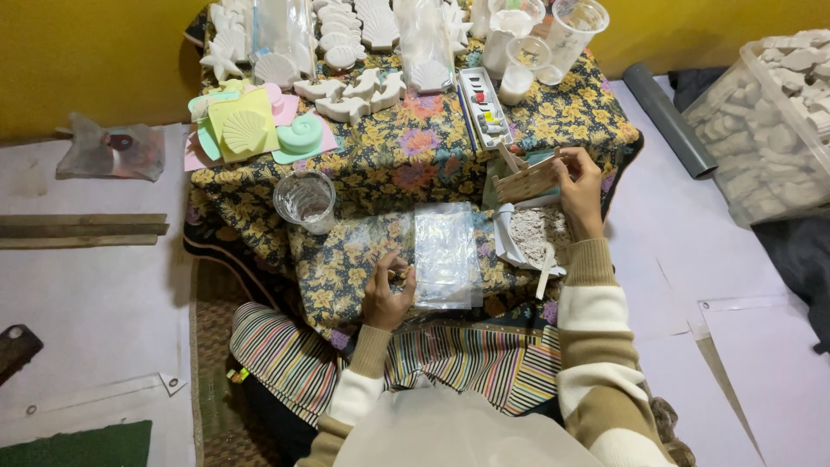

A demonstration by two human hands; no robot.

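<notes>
Left hand (387,298): fingers pinched on edge of clear plastic sleeve (445,255), pinning it flat on lap cloth.
Right hand (577,186): fingers closed on small slatted wooden crate (525,183), tilted at desk (415,151) edge.
Paper of grey-white powder w/ spoon (536,238): just below crate, within reach.
Clear plastic cup (305,201): left of sleeve, apart.

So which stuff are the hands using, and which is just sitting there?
In use: clear plastic sheet under left hand; small wooden crate at right hand; powder tray.

Lying about: plastic cup, paint set, plaster shells, grey pipe, storage bin.
</notes>
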